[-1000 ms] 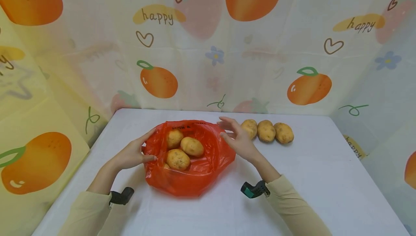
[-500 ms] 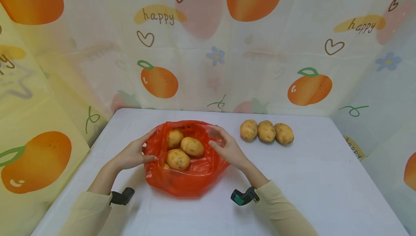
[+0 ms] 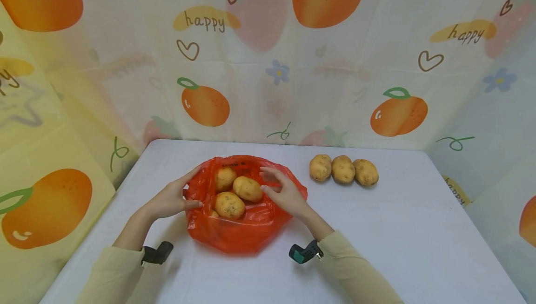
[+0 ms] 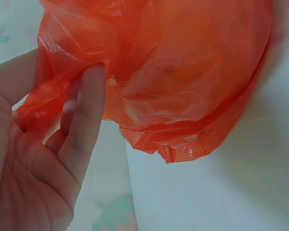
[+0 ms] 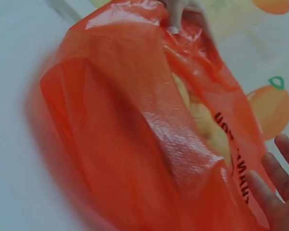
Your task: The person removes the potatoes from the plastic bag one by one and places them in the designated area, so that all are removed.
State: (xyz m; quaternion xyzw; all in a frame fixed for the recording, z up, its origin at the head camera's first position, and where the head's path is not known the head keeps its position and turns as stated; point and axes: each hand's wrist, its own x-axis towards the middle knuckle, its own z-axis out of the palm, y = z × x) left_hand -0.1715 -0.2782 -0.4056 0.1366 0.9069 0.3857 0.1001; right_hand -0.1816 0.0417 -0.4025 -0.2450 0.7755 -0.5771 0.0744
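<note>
A red plastic bag (image 3: 240, 236) lies on the table with its mouth spread, and several potatoes (image 3: 230, 205) show inside. My left hand (image 3: 172, 198) pinches the bag's left rim between thumb and fingers; in the left wrist view the thin film (image 4: 72, 45) bunches between them. My right hand (image 3: 285, 194) hovers over the right part of the opening with loosely bent fingers and nothing in its grasp. In the right wrist view its fingers (image 5: 282, 175) stand beside the printed side of the bag (image 5: 115, 130). Whether they touch the plastic I cannot tell.
Three potatoes (image 3: 343, 170) lie in a row near the back of the white table (image 3: 402, 229), right of the bag. Behind the table hangs a fruit-patterned cloth (image 3: 293, 108), with more patterned cloth on both sides.
My right hand has moved left, from beside the row of potatoes to over the bag's opening. The bag's right edge has shifted slightly. My left hand has kept its hold.
</note>
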